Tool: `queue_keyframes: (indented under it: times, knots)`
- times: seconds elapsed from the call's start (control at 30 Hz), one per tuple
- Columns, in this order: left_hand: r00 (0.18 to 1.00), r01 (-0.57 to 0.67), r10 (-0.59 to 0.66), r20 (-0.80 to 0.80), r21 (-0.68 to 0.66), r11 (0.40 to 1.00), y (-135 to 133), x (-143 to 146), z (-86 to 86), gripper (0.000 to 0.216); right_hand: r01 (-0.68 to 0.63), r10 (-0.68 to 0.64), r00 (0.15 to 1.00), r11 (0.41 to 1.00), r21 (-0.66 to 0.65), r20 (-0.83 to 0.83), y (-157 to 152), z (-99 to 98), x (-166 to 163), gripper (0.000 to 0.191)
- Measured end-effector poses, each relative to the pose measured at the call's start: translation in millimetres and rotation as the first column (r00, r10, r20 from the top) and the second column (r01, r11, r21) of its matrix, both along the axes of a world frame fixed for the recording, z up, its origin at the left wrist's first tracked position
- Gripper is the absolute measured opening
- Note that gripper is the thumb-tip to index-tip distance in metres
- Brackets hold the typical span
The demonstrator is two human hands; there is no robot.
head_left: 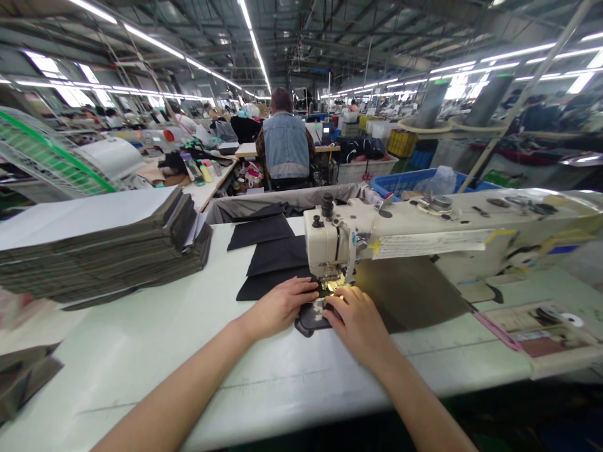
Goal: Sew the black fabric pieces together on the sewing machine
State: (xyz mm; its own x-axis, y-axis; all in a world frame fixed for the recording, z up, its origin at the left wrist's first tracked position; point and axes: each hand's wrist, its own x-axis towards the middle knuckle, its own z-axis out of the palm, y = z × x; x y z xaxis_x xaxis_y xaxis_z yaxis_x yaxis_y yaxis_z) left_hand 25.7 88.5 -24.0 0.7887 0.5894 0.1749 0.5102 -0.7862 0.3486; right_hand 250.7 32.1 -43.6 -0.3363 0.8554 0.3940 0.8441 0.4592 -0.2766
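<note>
A cream sewing machine stands on the pale table, its needle head at the left end, lit from below. A small dark fabric piece lies under the needle. My left hand lies flat on the fabric just left of the needle, fingers stretched toward it. Just right of the fabric, my right hand presses down on its edge with fingers together and curled slightly forward. Several sewn black pieces trail away behind the needle.
A tall stack of dark cut panels under white paper fills the table's left side. A tray of bobbins and thread sits at the right. A person in a denim vest sits ahead, back turned. Blue bin behind machine.
</note>
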Motion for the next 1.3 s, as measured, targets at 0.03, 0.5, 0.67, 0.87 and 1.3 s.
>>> queue_keyframes:
  times: [0.03,0.5,0.67,0.87,1.3]
  knots:
    - [1.000,-0.007,0.007,0.004,-0.004,1.000,3.3,0.0,0.4,0.047,0.002,-0.002,1.000,1.000,-0.005,-0.006,0.3,0.1,0.1,0.013]
    - [0.964,-0.229,0.233,-0.125,0.051,0.972,4.8,3.8,-3.0,0.049,0.003,0.013,0.966,0.998,0.061,-0.260,-40.7,-17.3,1.3,0.017]
    - [0.916,-0.339,0.336,-0.219,0.026,0.941,2.0,-2.7,9.1,0.055,-0.006,0.018,0.961,0.999,0.043,-0.277,-38.4,-20.5,1.0,0.015]
    - [0.896,-0.426,0.430,-0.113,0.058,0.903,10.4,-19.2,18.3,0.036,-0.021,0.036,0.954,0.998,0.051,-0.298,-37.1,-18.5,1.1,0.016]
    - [0.681,-0.711,0.627,0.379,0.135,0.690,-39.6,-52.7,0.9,0.061,0.014,0.012,0.912,0.998,0.060,-0.410,-38.4,-14.0,2.8,0.020]
